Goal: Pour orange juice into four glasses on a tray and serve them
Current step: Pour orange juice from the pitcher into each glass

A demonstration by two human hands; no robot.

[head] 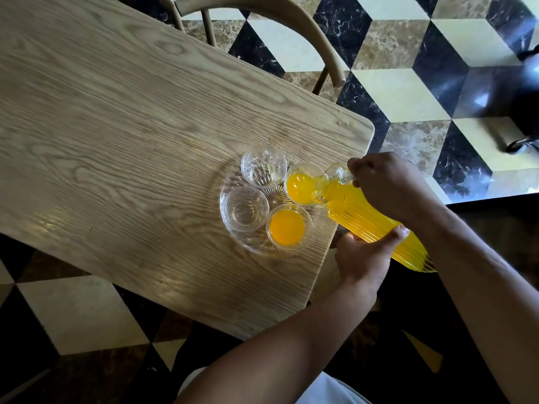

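Observation:
A round clear glass tray (230, 237) sits near the table's right edge with four glasses on it. The near glass (288, 227) holds orange juice. Juice runs into the right glass (300, 183) from a ribbed glass jug of orange juice (364, 217), tilted with its spout over that glass. The far glass (264, 166) and the left glass (245, 208) are empty. My right hand (385, 185) grips the jug near its neck. My left hand (364, 255) holds the jug's body from below, thumb across the ribs.
The wooden table (131, 126) stretches left and away, its rounded corner just beyond the tray. A wooden chair (291, 27) stands at the far edge. The floor has a cube-pattern of tiles (408, 91). A dark wheeled object (525, 112) stands at far right.

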